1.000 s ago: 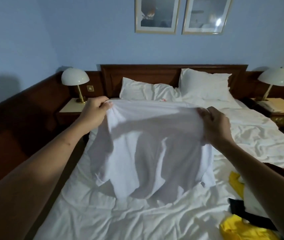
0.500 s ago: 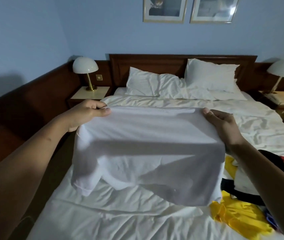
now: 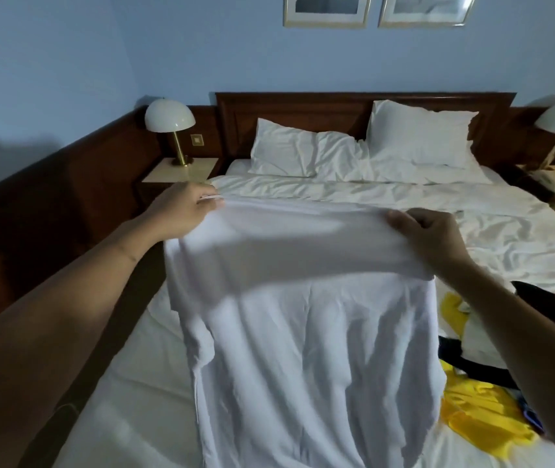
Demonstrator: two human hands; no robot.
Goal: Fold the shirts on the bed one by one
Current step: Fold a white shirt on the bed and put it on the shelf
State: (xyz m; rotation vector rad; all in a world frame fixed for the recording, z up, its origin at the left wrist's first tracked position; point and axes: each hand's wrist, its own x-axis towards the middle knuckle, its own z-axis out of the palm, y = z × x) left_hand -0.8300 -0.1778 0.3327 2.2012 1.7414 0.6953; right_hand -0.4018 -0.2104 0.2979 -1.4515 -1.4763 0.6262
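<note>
Holding a white shirt stretched between both hands above the bed. The mattress's left edge runs just beside my left forearm, with a dark floor gap beyond. Bare sheet lies ahead up to the pillows. To the right, a pile of clothes in yellow, black and red sits just beside the shirt's hanging edge. My left hand pinches the top left corner, fingers curled over the hem. My right hand grips the top right, fingers curled round bunched cloth. Fabric is thin, soft, rippled in vertical folds. The lower part drapes toward me, its bottom out of frame.
</note>
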